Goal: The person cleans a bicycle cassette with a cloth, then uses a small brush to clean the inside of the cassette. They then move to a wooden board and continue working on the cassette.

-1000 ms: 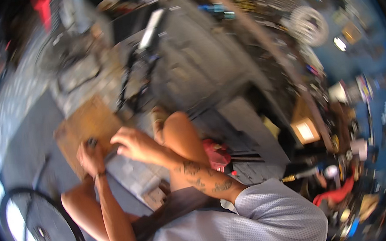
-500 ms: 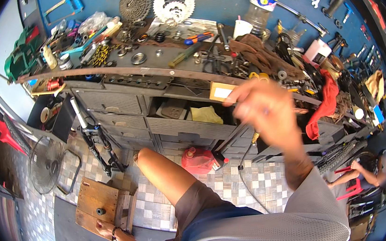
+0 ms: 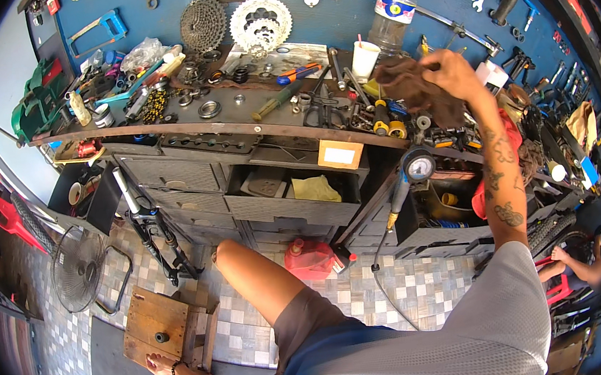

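Observation:
My right hand (image 3: 451,78) is over the right part of the workbench, fingers closed on a dark brown rag (image 3: 407,87). The rag is bunched up under the fingers and hangs over tools and small parts. Low on the left, my left hand (image 3: 161,365) is at the near edge of a wooden stool (image 3: 154,313), its fingers curled. Whether anything is inside them is too small to make out. A small dark cylindrical part (image 3: 161,337) stands on the stool top, just beyond that hand.
A cluttered workbench (image 3: 184,126) spans the front, with an open drawer (image 3: 295,204) below. A pressure gauge (image 3: 418,166) hangs at its edge. A bicycle fork (image 3: 150,221), a fan (image 3: 78,268) and a red jug (image 3: 312,259) stand on the floor. Another person (image 3: 580,264) sits far right.
My right hand has moved up and away from in front of the drawers to the bench and closed on the brown rag, which is partly raised. My left hand stays by the stool.

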Tool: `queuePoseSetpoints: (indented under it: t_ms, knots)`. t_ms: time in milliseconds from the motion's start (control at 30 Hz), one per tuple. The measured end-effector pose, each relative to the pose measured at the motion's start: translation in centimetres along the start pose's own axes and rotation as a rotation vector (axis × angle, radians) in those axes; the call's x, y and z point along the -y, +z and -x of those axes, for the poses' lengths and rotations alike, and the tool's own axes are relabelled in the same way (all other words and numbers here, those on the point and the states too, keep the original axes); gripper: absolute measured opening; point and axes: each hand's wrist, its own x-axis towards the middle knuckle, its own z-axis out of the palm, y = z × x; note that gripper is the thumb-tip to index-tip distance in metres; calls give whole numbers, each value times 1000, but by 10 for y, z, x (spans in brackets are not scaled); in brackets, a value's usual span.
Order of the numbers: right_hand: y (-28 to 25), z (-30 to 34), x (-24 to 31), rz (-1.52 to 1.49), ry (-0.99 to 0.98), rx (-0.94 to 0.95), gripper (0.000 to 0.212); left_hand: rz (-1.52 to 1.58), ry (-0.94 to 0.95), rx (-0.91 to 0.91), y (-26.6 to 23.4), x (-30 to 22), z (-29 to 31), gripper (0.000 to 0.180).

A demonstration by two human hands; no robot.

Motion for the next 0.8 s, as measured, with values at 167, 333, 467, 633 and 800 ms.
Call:
queuePoseSetpoints:
  t_ms: [167,333,467,633,800]
  knots:
    - [-7,-40,23,169,-149,-9,37,9,79,11,0,-9,5,25]
    - [69,-141,69,-146,71,413,25,5,14,-11,5,-2,1,25]
    - [108,-156,82,183,302,718,26,63,79,63,0,9,-6,27]
    - [98,-142,77,182,221,384,45,-43,-48,-27,-4,11,-10,29]
    - [8,-134,11,-208,-58,-732,32,15,23,55,-6,-9,-10,27]
